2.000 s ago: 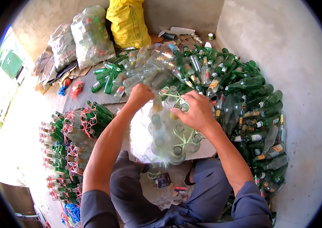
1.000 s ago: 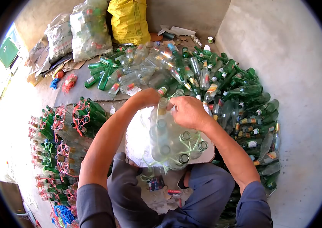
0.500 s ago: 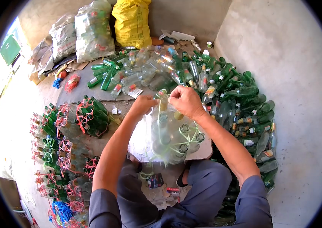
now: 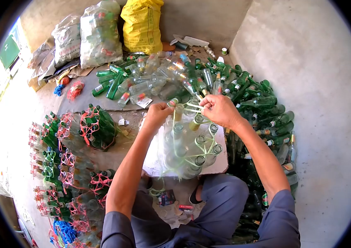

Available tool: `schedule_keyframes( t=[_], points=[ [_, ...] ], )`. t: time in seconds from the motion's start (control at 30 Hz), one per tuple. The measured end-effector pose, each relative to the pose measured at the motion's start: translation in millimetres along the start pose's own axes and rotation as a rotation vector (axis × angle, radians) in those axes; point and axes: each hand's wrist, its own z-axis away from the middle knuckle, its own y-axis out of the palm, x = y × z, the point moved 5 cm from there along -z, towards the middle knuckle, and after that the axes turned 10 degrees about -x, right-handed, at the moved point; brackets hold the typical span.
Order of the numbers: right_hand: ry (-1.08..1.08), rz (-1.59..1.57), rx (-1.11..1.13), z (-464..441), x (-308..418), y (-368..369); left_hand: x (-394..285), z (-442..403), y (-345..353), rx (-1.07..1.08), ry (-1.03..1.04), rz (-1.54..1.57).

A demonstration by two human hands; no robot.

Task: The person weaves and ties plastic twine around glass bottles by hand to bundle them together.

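A cluster of clear glass bottles (image 4: 186, 142) stands upright on a white-topped block (image 4: 152, 146) between my knees. Pale green twine (image 4: 188, 157) runs around and between several bottle necks. At the far left of the cluster, my left hand (image 4: 159, 117) is closed by a bottle neck; what its fingers pinch is too small to make out. My right hand (image 4: 218, 110) pinches strands of the twine above the far right necks. The strands stretch leftward from its fingertips.
Loose green and clear bottles (image 4: 262, 101) are heaped beyond and right of the block. Bundles tied with pink string (image 4: 72, 165) stand at left. Filled sacks (image 4: 101, 35), one yellow (image 4: 142, 27), lean at the back wall. Blue string (image 4: 64, 232) lies at lower left.
My right hand has moved right, away from my left hand, and the twine between them is now spread over the necks. My left hand stays by the far left neck.
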Motion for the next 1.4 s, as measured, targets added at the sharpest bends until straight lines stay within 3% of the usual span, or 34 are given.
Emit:
schedule_keyframes(
  t=[0.17,0.3,0.5,0.67,0.87,1.0,1.4],
  points=[
    [-0.053,0.132,-0.046,24,20,-5,4,0,2,-0.011,-0.018,0.047],
    [-0.323,0.301,-0.195,39,37,-5,0,10,5,0.030,-0.174,0.264],
    [-0.241,0.234,-0.134,49,35,-5,2,14,13,0.030,-0.280,0.470],
    [-0.267,0.204,-0.207,57,43,2,5,15,12,0.039,-0.328,0.540],
    [-0.428,0.305,-0.075,70,61,16,7,17,11,-0.037,-0.437,0.668],
    [-0.494,0.353,-0.133,77,64,26,13,20,14,-0.097,-0.537,0.887],
    [-0.478,0.558,-0.040,79,73,32,-4,26,-8,-0.172,-0.508,0.981]
  ],
)
